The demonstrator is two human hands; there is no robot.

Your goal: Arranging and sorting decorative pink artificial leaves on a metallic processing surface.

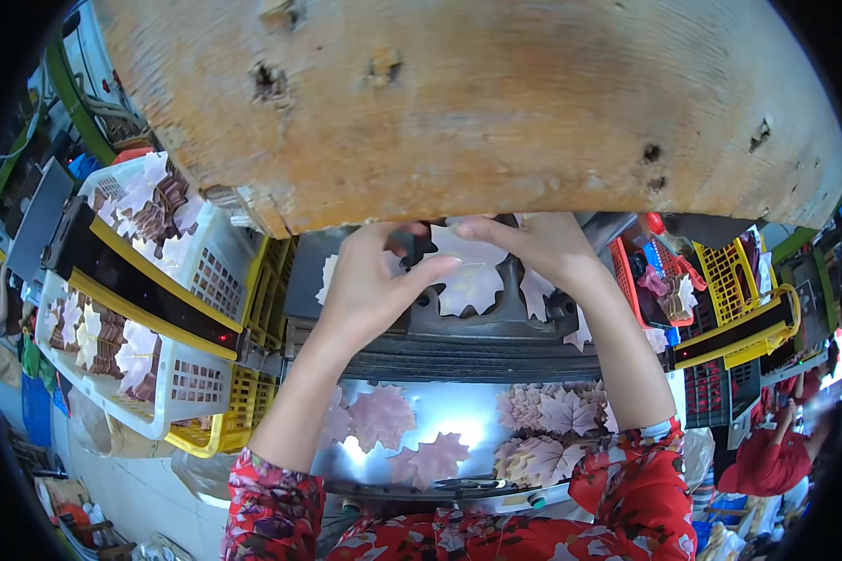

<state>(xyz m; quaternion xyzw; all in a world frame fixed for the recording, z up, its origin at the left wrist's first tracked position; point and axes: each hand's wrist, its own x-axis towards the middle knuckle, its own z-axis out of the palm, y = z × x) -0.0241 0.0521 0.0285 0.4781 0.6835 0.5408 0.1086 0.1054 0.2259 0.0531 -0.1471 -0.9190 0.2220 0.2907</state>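
A pale pink maple-leaf-shaped piece (468, 278) lies in a dark metal holder with a leaf-like cut-out edge (512, 304). My left hand (376, 280) is at the piece's left side, thumb stretched onto its surface and forefinger apart from it. From the right, my right hand (543, 245) reaches in with its thumb along the piece's far edge. Its other fingers are hidden under the large wooden block (496, 112) overhead. More pink leaf pieces (537, 292) show beside the holder, under my right wrist.
A shiny metal tray (458, 411) in front of me bears loose leaves (435, 458) and leaf stacks (552, 411). White baskets of leaf stacks (192, 374) stand left. Yellow-and-black bars (150, 280) flank both sides. Red and yellow baskets (720, 271) stand right; a person in red (767, 458) is beyond.
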